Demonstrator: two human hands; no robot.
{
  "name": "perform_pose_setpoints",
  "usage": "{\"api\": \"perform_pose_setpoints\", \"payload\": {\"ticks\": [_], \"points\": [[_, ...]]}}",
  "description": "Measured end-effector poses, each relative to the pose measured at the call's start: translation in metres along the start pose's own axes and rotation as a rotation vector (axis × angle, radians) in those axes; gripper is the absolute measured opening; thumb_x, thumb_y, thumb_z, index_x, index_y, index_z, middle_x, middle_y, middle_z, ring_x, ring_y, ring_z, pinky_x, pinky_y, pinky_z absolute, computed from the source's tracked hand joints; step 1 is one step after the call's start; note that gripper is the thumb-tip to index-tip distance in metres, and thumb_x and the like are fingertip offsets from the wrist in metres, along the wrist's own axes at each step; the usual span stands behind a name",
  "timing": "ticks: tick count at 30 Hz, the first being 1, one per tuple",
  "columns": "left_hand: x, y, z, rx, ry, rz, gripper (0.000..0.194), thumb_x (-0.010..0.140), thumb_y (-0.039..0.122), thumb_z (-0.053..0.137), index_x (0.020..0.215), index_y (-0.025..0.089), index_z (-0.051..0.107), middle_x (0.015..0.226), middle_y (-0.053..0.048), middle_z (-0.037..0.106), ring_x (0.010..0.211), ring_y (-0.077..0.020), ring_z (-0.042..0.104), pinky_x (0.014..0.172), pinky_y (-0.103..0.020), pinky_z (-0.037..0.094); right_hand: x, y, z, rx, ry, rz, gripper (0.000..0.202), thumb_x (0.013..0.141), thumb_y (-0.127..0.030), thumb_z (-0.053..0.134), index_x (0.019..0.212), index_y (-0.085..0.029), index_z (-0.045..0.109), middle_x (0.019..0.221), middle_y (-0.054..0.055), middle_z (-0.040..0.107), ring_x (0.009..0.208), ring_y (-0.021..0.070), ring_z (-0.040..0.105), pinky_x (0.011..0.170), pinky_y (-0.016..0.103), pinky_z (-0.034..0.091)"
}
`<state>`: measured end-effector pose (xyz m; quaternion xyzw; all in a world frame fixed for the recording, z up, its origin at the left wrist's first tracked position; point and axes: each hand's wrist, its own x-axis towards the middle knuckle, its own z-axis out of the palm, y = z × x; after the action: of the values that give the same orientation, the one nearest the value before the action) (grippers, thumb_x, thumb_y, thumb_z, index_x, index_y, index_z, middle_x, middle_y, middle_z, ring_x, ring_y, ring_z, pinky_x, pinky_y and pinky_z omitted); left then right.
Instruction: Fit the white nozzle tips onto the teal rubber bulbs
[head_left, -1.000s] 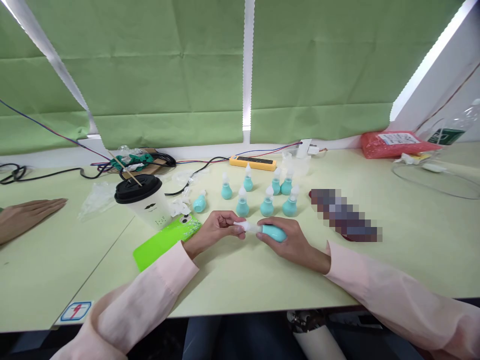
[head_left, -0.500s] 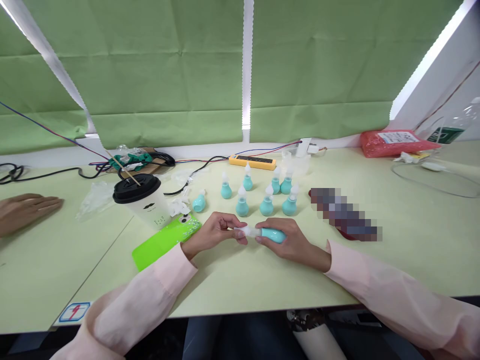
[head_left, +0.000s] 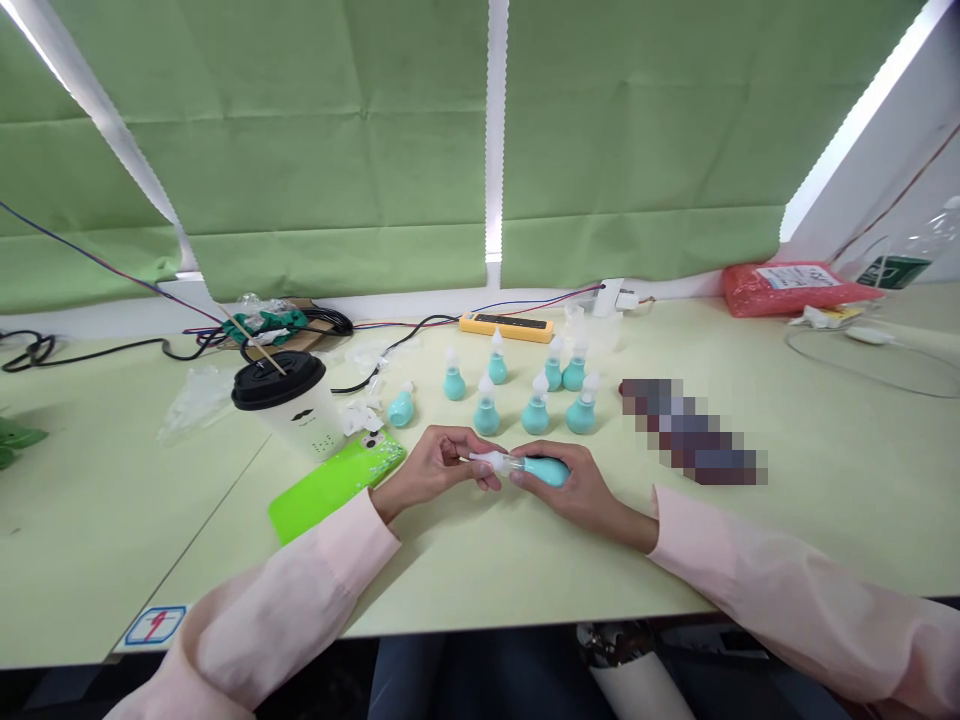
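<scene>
A nasal aspirator (head_left: pixel 547 471) with a teal bulb, a clear neck and a white nozzle tip lies sideways between my hands, just above the table. My left hand (head_left: pixel 439 468) pinches the white nozzle tip (head_left: pixel 489 460) between thumb and fingers. The teal bulb is wrapped by my right hand (head_left: pixel 581 490), with its thumb and fingertip near the clear neck. Beyond my hands stand several similar aspirators, such as one upright aspirator (head_left: pixel 486 415) in front and another aspirator (head_left: pixel 581 412) to the right. One teal bulb (head_left: pixel 401 408) lies tilted at the left of this group.
A green phone case (head_left: pixel 330 490) lies left of my left hand, below a lidded paper cup (head_left: pixel 300 420) with a stick. A blurred dark object (head_left: pixel 694 435) is to the right. Farther back are a yellow power strip (head_left: pixel 506 326), cables and a red package (head_left: pixel 795 290).
Another person's hand at the left has gone out of view, and something green now shows there. My hands keep their hold; the nozzle tip and neck look slightly closer together.
</scene>
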<state>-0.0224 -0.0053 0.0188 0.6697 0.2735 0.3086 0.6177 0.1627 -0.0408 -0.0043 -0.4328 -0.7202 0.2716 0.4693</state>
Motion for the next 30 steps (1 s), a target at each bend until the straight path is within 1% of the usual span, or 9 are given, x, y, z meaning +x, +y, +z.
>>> {"api": "perform_pose_setpoints", "payload": {"ticks": [4,7,11,15,19,23,26,28,30], "points": [[-0.001,0.003,0.001,-0.024,0.002,0.013,0.020,0.067,0.026,0.062,0.075,0.009,0.055,0.083,-0.011,0.065,0.063,-0.0160,0.061,0.060,-0.029,0.049,0.000,-0.002,0.000,0.040,-0.030,-0.006,0.019,0.068,-0.032,0.058,0.083,-0.021,0.061,0.082,0.003,0.066,0.074,0.0190,0.059,0.066,0.031,0.047],[-0.002,0.006,0.002,-0.019,0.041,0.037,0.020,0.066,0.023,0.062,0.080,0.009,0.058,0.075,-0.009,0.065,0.063,-0.0159,0.061,0.063,-0.028,0.048,0.002,-0.003,-0.001,0.072,-0.057,-0.022,0.019,0.069,-0.030,0.058,0.085,-0.021,0.060,0.085,0.003,0.065,0.078,0.0184,0.059,0.070,0.031,0.046],[-0.001,0.004,0.002,-0.012,0.145,0.091,0.023,0.064,0.021,0.064,0.083,0.010,0.061,0.067,-0.005,0.064,0.060,-0.0138,0.060,0.063,-0.026,0.048,0.004,-0.002,-0.001,0.082,-0.029,-0.009,0.021,0.067,-0.031,0.059,0.085,-0.021,0.060,0.089,0.003,0.064,0.084,0.0191,0.058,0.075,0.032,0.046],[-0.001,0.000,0.008,-0.003,0.169,0.122,0.021,0.062,0.021,0.065,0.080,0.010,0.062,0.064,-0.004,0.062,0.056,-0.0130,0.059,0.058,-0.026,0.048,0.004,0.000,-0.001,0.096,-0.036,-0.006,0.021,0.067,-0.031,0.060,0.085,-0.021,0.061,0.088,0.003,0.064,0.083,0.0187,0.058,0.075,0.032,0.046],[-0.004,0.000,0.022,0.161,0.178,0.166,0.023,0.066,0.025,0.061,0.084,0.011,0.062,0.062,-0.003,0.061,0.053,-0.0113,0.056,0.055,-0.025,0.046,0.003,0.001,0.001,0.131,-0.101,-0.043,0.021,0.068,-0.030,0.059,0.087,-0.021,0.059,0.084,0.002,0.064,0.078,0.0171,0.058,0.071,0.030,0.047],[-0.006,0.002,0.033,0.384,0.221,0.245,0.027,0.070,0.027,0.056,0.093,0.014,0.060,0.059,-0.001,0.057,0.051,-0.0083,0.050,0.053,-0.022,0.042,0.002,0.004,0.005,0.114,-0.077,-0.099,0.024,0.070,-0.028,0.058,0.094,-0.023,0.056,0.088,0.001,0.063,0.081,0.0166,0.058,0.072,0.030,0.047],[-0.006,0.008,0.028,0.460,0.323,0.281,0.024,0.072,0.028,0.054,0.091,0.015,0.060,0.057,0.001,0.055,0.049,-0.0074,0.047,0.052,-0.020,0.040,0.003,0.003,0.003,0.019,-0.065,-0.210,0.032,0.071,-0.025,0.057,0.103,-0.026,0.051,0.095,0.002,0.061,0.086,0.0168,0.057,0.075,0.032,0.046],[-0.005,0.014,0.016,0.490,0.465,0.312,0.020,0.072,0.029,0.054,0.083,0.015,0.061,0.063,0.000,0.057,0.050,-0.0069,0.046,0.051,-0.019,0.039,0.006,0.002,-0.004,-0.080,-0.010,-0.312,0.038,0.070,-0.022,0.058,0.107,-0.024,0.047,0.103,0.004,0.058,0.093,0.0185,0.054,0.081,0.034,0.044],[-0.002,0.020,-0.002,0.519,0.662,0.371,0.017,0.070,0.031,0.056,0.073,0.014,0.060,0.075,-0.002,0.059,0.054,-0.0070,0.047,0.050,-0.019,0.038,0.013,0.001,-0.015,-0.179,0.105,-0.413,0.039,0.068,-0.019,0.059,0.105,-0.022,0.048,0.106,0.007,0.055,0.099,0.0205,0.050,0.085,0.037,0.041]]}}
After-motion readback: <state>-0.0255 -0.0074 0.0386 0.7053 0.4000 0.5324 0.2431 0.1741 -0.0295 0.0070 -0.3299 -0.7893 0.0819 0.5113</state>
